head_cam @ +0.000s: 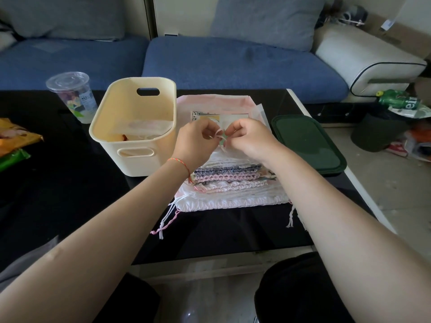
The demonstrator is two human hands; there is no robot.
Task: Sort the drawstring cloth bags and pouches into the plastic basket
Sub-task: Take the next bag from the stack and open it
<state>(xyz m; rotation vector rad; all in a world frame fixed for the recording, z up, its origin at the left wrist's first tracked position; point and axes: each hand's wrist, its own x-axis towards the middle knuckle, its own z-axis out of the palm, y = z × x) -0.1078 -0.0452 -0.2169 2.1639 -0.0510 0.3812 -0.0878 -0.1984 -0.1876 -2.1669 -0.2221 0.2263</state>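
- Both bare forearms reach in from the bottom edge, over dark-clad knees, to the middle of the black glossy surface (70, 194).
- Left hand (196, 138), with a thin orange bracelet (180, 163) on its wrist, has its fingers curled, pinching a pale pink drawstring (220, 136).
- Right hand (249, 136) meets it just beside, fingers curled and pinching the same cord from the other side.
- Beneath the hands lies a flat stack of drawstring bags (233, 183), white, pink and grey, their gathered tops toward the camera and loose cords trailing off the near edge.
- Touching the stack's left side stands the cream plastic basket (137, 108), with a few pale pouches (144, 129) already inside.
- Right of the stack lies a dark green lid (305, 145).
- Left of the basket stands a clear lidded cup (74, 96); snack packets (14, 138) sit at the far left edge.
- Behind the surface runs a blue sofa (233, 61).
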